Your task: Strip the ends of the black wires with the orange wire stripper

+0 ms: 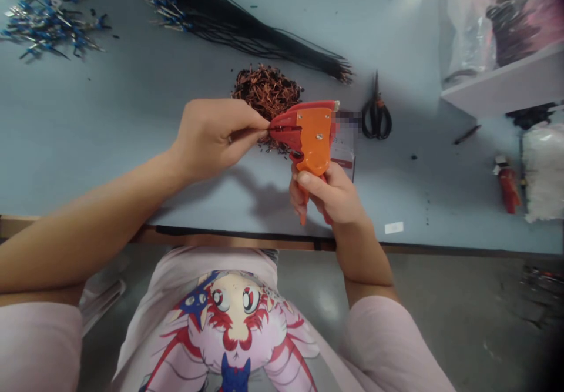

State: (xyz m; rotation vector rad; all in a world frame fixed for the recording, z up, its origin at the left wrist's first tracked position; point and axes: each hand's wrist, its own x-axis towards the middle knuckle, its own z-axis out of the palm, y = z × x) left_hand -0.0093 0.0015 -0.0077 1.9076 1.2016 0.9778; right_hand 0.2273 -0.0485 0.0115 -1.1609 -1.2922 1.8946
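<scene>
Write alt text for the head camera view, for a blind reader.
A right hand grips an orange wire stripper while a left hand pinches something thin at its jaws, above a reddish-brown scrap pile on a blue table.

Right hand grips an orange wire stripper, left fingers at its jaws.

A hand could pass over the tabletop at mid-left of the frame, below the terminals. Right of the right hand, the scissors lie in the way, then the shelf at upper right. Above the left hand, the scrap pile and wires block the way.
</scene>
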